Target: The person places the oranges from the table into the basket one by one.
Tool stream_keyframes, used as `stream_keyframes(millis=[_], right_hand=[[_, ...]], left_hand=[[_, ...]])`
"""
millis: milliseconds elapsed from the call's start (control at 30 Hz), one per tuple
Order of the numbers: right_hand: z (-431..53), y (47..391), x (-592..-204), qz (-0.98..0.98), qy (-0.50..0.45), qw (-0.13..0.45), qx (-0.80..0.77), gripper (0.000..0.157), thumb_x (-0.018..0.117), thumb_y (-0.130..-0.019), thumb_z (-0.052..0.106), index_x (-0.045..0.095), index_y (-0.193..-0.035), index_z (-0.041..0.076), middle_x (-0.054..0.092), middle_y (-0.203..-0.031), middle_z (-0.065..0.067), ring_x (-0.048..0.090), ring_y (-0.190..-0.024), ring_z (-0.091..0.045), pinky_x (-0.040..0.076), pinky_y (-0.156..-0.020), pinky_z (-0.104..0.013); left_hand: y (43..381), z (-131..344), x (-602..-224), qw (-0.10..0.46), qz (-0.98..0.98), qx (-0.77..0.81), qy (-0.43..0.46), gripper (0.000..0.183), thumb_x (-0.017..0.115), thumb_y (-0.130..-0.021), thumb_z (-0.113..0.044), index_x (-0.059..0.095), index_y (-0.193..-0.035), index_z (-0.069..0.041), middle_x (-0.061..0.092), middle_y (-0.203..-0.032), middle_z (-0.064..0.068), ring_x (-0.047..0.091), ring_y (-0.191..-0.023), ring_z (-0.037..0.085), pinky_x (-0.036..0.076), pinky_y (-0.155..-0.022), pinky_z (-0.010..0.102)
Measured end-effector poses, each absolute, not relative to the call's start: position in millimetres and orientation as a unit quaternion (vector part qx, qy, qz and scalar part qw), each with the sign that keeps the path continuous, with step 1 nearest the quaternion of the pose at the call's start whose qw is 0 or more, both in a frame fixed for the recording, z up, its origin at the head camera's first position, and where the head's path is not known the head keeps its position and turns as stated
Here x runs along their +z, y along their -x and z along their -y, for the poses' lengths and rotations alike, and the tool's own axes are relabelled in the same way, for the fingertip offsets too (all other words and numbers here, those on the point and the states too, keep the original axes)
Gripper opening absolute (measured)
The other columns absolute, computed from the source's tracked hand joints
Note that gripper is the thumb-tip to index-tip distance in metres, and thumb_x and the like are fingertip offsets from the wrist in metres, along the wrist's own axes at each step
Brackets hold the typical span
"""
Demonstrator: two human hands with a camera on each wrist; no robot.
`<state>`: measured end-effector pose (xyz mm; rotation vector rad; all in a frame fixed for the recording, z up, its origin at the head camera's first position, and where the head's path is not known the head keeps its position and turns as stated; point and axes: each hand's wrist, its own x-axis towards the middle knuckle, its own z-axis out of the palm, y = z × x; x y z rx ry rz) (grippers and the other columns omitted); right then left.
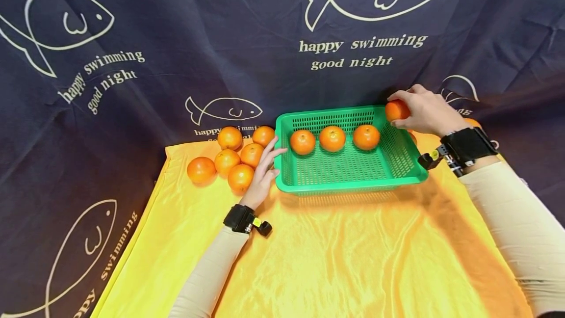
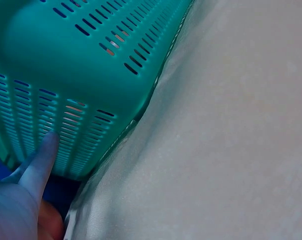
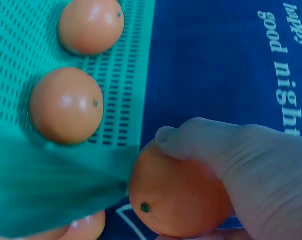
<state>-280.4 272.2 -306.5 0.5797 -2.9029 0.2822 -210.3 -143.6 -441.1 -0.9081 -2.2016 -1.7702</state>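
A green plastic basket [image 1: 348, 185] with slotted walls stands on the yellow cloth, and several oranges, one of them an orange [image 1: 332, 138] in the middle, sit in a row along its back side. My right hand [image 1: 425, 110] grips another orange [image 3: 178, 192] at the basket's back right corner, at about rim height. At the basket's left end, my left hand [image 1: 263, 175] touches the rim and outer wall with its fingers extended. The left wrist view shows a finger [image 2: 43, 160] against the slotted wall.
Several loose oranges [image 1: 227, 162] lie left of the basket, close to the left hand. More oranges [image 3: 88, 226] are partly hidden beyond the basket's right end. A dark blue curtain [image 1: 247, 53] with fish drawings hangs behind the yellow cloth [image 1: 335, 254].
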Motion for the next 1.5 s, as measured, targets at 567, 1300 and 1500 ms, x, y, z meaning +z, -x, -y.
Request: stream_keyframes(millis=[567, 1300, 1500], right_hand=[[-209.7, 278.4, -307.0, 0.961, -0.247, 0.069, 0.102, 0.053, 0.078, -0.077, 0.025, 0.063, -0.127, 0.013, 0.055, -0.112, -0.023, 0.06, -0.089, -0.041, 0.047, -0.078, -0.054], [-185.7, 278.2, -320.2, 0.957, -0.27, 0.039, 0.098, 0.053, 0.078, -0.077, 0.022, 0.063, -0.127, 0.015, 0.055, -0.117, -0.023, 0.062, -0.093, -0.04, 0.052, -0.08, -0.055], [-183.9, 278.2, -328.5, 0.957, -0.275, 0.029, 0.084, 0.053, 0.08, -0.075, 0.025, 0.065, -0.125, 0.017, 0.057, -0.112, -0.02, 0.061, -0.089, -0.037, 0.054, -0.076, -0.051]], left_hand=[[209.9, 142.6, -442.3, 0.085, 0.741, -0.593, 0.304, 0.05, 0.042, -0.089, 0.006, 0.051, -0.138, 0.006, 0.014, -0.165, 0.028, 0.02, -0.15, 0.04, 0.021, -0.11, 0.076], [208.2, 144.0, -437.2, 0.086, 0.742, -0.593, 0.301, 0.049, 0.043, -0.091, 0.007, 0.05, -0.14, 0.005, 0.015, -0.165, 0.027, 0.02, -0.15, 0.042, 0.021, -0.111, 0.076], [208.3, 142.9, -438.0, 0.09, 0.742, -0.594, 0.299, 0.05, 0.042, -0.088, 0.007, 0.052, -0.137, 0.007, 0.016, -0.164, 0.028, 0.021, -0.15, 0.042, 0.022, -0.11, 0.075]])
